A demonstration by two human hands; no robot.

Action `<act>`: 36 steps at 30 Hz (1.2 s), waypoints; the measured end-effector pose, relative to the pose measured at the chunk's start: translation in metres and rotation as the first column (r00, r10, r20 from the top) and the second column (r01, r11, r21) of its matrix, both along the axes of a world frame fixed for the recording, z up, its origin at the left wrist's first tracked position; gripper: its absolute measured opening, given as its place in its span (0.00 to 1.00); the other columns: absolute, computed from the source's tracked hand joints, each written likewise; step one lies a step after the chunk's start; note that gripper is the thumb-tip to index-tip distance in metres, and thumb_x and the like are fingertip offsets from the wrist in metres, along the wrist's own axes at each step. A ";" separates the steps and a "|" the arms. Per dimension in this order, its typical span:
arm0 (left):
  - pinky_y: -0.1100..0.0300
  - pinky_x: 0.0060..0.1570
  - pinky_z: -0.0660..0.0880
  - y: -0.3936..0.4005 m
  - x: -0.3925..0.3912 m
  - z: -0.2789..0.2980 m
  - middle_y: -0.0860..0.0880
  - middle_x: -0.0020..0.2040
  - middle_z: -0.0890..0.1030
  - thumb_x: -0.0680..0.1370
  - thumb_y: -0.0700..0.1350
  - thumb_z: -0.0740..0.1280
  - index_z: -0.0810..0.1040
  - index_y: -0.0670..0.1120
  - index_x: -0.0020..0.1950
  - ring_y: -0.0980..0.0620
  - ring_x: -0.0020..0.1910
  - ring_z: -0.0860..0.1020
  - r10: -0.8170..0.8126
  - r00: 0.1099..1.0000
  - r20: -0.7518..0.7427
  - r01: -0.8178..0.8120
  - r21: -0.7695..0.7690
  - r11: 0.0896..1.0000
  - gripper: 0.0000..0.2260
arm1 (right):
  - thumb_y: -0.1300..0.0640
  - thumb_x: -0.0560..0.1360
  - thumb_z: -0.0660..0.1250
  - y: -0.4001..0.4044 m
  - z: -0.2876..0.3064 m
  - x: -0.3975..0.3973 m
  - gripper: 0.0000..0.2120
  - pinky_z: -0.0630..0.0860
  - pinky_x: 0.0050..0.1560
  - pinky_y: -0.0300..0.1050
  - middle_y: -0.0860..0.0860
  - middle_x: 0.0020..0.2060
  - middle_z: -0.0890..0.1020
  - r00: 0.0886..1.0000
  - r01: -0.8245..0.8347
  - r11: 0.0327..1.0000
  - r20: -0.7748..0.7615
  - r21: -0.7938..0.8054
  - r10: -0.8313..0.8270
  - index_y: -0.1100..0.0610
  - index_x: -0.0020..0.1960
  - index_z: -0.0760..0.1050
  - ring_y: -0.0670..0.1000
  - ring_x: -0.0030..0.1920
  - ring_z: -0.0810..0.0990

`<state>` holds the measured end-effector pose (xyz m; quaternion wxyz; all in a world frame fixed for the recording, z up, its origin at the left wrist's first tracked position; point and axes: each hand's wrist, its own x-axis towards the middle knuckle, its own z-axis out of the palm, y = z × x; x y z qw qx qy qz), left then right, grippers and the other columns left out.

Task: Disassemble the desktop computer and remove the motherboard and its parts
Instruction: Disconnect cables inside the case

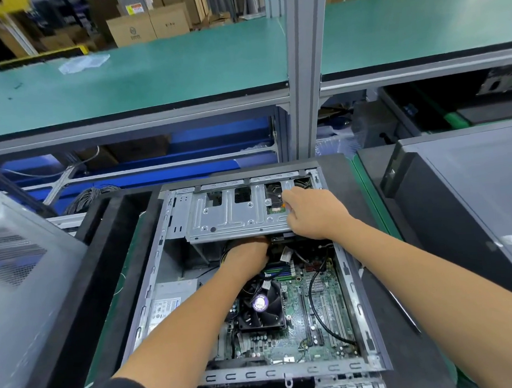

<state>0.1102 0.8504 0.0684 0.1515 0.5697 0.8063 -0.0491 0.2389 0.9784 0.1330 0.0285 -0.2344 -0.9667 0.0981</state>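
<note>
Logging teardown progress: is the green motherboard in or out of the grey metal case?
In: the green motherboard lies inside the grey metal case, black cooler fan mounted.

Left hand (247, 251) fingers were hidden under the grey perforated metal drive cage (238, 213); grip unreadable. Right hand (313, 213) fingertips were hidden behind its own knuckles. Pale grey case panel (20, 286) at left was blurred, cut off by the edge.

A grey aluminium upright post (304, 71) rose through the middle of the scene. A long green-topped workbench shelf (157, 71) ran to both sides of it, a clear plastic bag (84, 63) lying on the shelf well left of the post. Behind the post, brown cardboard boxes (148, 26) were stacked. Below the shelf, left of the post, were blue panels (186, 156).
</note>
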 end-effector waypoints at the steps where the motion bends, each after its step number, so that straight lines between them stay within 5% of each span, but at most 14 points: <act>1: 0.56 0.39 0.69 0.000 0.001 0.000 0.40 0.52 0.79 0.79 0.40 0.61 0.75 0.39 0.55 0.41 0.48 0.78 -0.007 1.000 -0.011 0.007 -0.010 1.000 0.08 | 0.56 0.77 0.56 0.000 0.000 0.001 0.02 0.70 0.35 0.48 0.49 0.41 0.69 1.000 0.001 1.000 -0.001 -0.003 -0.001 0.53 0.47 0.63 0.54 0.34 0.70; 12: 0.54 0.45 0.73 0.006 -0.005 -0.002 0.40 0.55 0.78 0.78 0.40 0.61 0.74 0.39 0.58 0.41 0.51 0.78 -0.046 0.998 -0.040 0.045 -0.035 0.998 0.10 | 0.55 0.77 0.57 0.004 -0.005 -0.001 0.03 0.70 0.34 0.48 0.50 0.41 0.71 1.000 0.016 1.000 -0.010 0.003 -0.016 0.53 0.47 0.63 0.50 0.30 0.67; 16: 0.53 0.55 0.72 0.011 -0.009 -0.003 0.41 0.63 0.75 0.78 0.43 0.63 0.73 0.42 0.63 0.41 0.59 0.75 -0.029 1.000 -0.007 0.029 -0.062 0.998 0.14 | 0.55 0.77 0.56 0.004 -0.005 -0.001 0.03 0.69 0.34 0.48 0.49 0.41 0.69 1.000 0.020 1.000 -0.013 -0.009 -0.020 0.53 0.47 0.63 0.49 0.30 0.66; 21: 0.55 0.45 0.69 0.009 -0.005 -0.005 0.40 0.59 0.77 0.78 0.42 0.62 0.73 0.41 0.61 0.40 0.55 0.77 0.027 0.999 0.026 -0.025 -0.094 0.995 0.12 | 0.55 0.77 0.57 0.001 -0.001 -0.001 0.04 0.65 0.33 0.47 0.49 0.40 0.68 1.000 0.008 1.000 -0.011 0.014 -0.008 0.53 0.46 0.62 0.53 0.31 0.67; 26: 0.53 0.58 0.71 0.012 -0.011 -0.006 0.41 0.65 0.74 0.77 0.44 0.64 0.72 0.42 0.65 0.41 0.62 0.73 -0.011 1.000 0.015 0.012 -0.047 0.999 0.16 | 0.55 0.77 0.57 0.002 -0.003 0.000 0.03 0.64 0.33 0.46 0.49 0.41 0.69 1.000 0.006 1.000 -0.021 -0.002 -0.006 0.52 0.46 0.62 0.52 0.31 0.67; 31: 0.55 0.48 0.71 0.009 -0.007 -0.005 0.40 0.59 0.77 0.77 0.43 0.64 0.73 0.40 0.60 0.40 0.55 0.76 -0.029 0.999 -0.018 0.028 -0.032 0.999 0.12 | 0.55 0.77 0.56 0.002 -0.002 0.000 0.03 0.63 0.32 0.46 0.48 0.40 0.69 1.000 0.004 1.000 -0.023 0.010 -0.003 0.52 0.46 0.62 0.51 0.30 0.67; 36: 0.55 0.53 0.72 0.010 -0.008 -0.005 0.42 0.61 0.76 0.77 0.44 0.64 0.73 0.43 0.61 0.41 0.58 0.75 0.004 0.999 0.033 -0.004 -0.010 1.000 0.14 | 0.55 0.77 0.56 0.003 -0.007 -0.001 0.04 0.60 0.31 0.45 0.48 0.40 0.69 0.999 0.004 1.000 -0.039 0.001 -0.004 0.52 0.45 0.62 0.47 0.29 0.65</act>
